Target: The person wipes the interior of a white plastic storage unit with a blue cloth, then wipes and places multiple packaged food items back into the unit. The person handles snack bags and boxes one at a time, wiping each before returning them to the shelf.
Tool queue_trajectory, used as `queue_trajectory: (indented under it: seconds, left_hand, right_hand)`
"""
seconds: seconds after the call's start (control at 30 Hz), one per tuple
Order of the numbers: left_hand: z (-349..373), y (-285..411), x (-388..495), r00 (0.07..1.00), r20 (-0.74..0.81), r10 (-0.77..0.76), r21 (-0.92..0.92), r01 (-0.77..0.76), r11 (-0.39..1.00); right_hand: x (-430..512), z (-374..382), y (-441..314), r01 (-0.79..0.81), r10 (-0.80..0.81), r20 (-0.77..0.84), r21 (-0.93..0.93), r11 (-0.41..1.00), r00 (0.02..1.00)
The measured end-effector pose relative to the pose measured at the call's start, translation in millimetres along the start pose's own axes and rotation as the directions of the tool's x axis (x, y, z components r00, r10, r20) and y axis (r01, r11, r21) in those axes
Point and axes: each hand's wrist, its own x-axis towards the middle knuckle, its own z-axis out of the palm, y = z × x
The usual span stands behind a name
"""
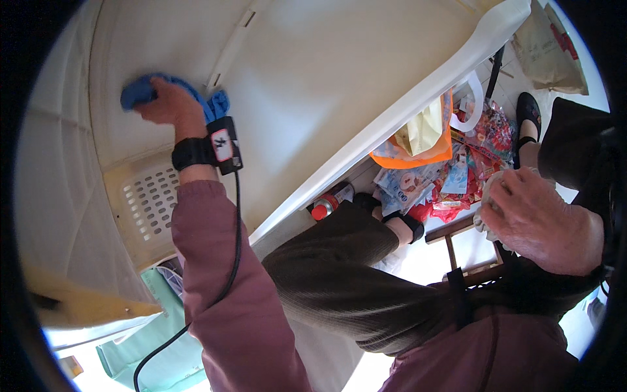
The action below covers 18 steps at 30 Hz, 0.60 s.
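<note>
My left hand (169,103) is shut on a blue cloth (136,92) and presses it against the inner surface of a large off-white plastic panel (313,88). One crumpled end of the cloth hangs out by my wrist. A black strap with a small device (225,147) and a cable circles that wrist. At the right, my right hand (543,220) has its fingers curled around a bunched whitish cloth (482,208), close to my knee. Most of that cloth is hidden under my fingers.
A slotted plastic section (152,203) adjoins the panel, whose raised white rim (392,112) runs diagonally. Beyond it are an orange-edged bag (411,159), colourful packets (460,181) and a red-capped can (323,208). A wooden frame (450,235) stands near my feet.
</note>
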Motion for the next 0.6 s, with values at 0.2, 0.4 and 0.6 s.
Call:
queue_trajectory:
  seconds: [0.2, 0.4, 0.6]
  left_hand:
    - [79.3, 93.5, -12.6, 0.604, 0.338, 0.722, 0.186, -0.795, 0.577]
    - [170.7, 115.0, -51.7, 0.328, 0.621, 0.712, -0.102, -0.867, 0.488]
    - [189.7, 87.3, -106.3, 0.263, 0.793, 0.55, -0.242, -0.692, 0.68]
  right_hand:
    - [2.6, -4.0, 8.4, 0.058, -0.072, 0.152, 0.091, 0.994, 0.986]
    - [6.6, 5.0, 9.6, 0.031, -0.035, 0.072, 0.05, 0.998, 0.997]
    - [7.7, 14.9, 10.2, 0.017, -0.018, 0.011, 0.106, 0.994, 1.0]
